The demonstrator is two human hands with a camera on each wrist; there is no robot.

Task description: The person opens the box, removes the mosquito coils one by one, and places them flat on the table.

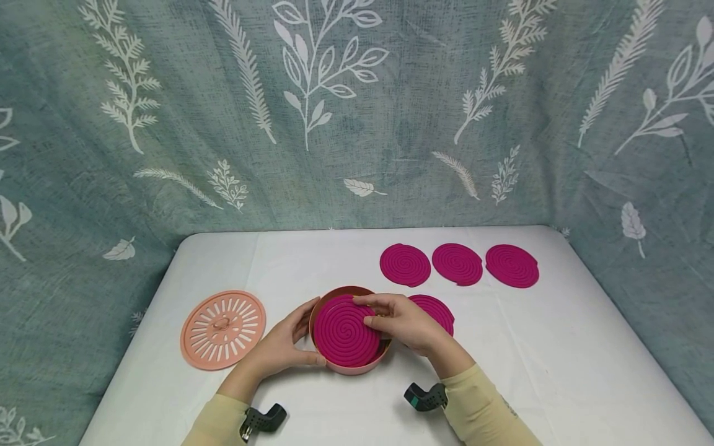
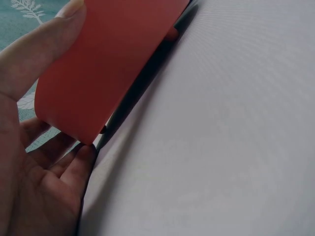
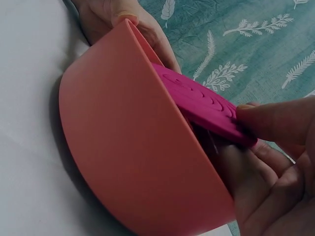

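the right hand point(image 1: 406, 321) has its thumb and fingers closed in a pinch on the right edge of a flat, round magenta coaster with spiral grooves, seemingly rubbery point(image 1: 346, 334). that coaster sits tilted in the mouth of a smooth, round coral-pink bowl of unclear material point(image 3: 133, 128), left side lower, pinched side raised. the left hand point(image 1: 287, 344) is spread wide round the bowl's left wall, thumb at the near rim and fingers curled behind.

with hold on one edge only, the coaster could slip early and drop crooked, or wedge against the wall, as it spans much of the opening. fingers reaching inside the rim could get trapped beneath it. if the left hand eased off, a push on the rim might slide the bowl over the white-covered counter point(image 1: 558, 347) into the matching magenta spiral coaster just right of it point(image 1: 437, 310).
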